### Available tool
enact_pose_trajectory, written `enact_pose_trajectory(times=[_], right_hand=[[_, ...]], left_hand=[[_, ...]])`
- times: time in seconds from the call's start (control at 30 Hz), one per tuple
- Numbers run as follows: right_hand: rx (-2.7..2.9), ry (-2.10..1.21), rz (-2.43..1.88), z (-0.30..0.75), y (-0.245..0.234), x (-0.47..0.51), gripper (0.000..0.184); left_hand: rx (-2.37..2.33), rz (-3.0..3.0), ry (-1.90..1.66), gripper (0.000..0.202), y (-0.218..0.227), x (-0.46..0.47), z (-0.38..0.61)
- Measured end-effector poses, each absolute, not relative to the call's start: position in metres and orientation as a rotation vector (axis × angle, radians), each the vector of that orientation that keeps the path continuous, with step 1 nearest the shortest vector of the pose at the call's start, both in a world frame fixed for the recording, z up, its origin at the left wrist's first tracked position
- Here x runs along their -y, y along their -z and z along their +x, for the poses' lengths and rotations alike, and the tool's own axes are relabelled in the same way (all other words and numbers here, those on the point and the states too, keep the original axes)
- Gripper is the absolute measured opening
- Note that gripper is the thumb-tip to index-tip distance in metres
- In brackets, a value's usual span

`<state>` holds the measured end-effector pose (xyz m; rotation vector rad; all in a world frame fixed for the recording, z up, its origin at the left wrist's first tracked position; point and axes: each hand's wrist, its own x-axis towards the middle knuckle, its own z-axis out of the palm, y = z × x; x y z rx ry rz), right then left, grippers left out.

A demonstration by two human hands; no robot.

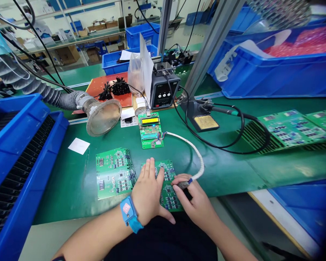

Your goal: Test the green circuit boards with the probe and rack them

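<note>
Both your hands are working over a green circuit board (pixel 168 186) on the desk (pixel 222 174). Your left hand (pixel 148 192), wearing a blue wrist strap (pixel 129 214), is spread open, its fingers (pixel 152 170) pressing on the board. Your right hand (pixel 195 203) is pinching a probe (pixel 182 185) on a white cable (pixel 198 156) over the board. A second board (pixel 114 173) is lying just beside. Behind, a blue crate (pixel 260 76) is holding red pieces (pixel 301 41).

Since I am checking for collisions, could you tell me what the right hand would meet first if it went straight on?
The right hand would likely meet the left hand first, just past its probe, though depth is unclear.
</note>
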<state>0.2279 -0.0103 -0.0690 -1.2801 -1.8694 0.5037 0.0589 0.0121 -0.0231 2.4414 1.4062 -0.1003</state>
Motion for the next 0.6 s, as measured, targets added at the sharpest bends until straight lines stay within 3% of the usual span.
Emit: enact_pose_trajectory(times=[0.6], right_hand=[[1.866,-0.532,-1.277,0.2290,0.0719,0.0107,0.008]], left_hand=[[-1.415,2.440,0.150,0.140,0.0213,-0.0121,0.0611]])
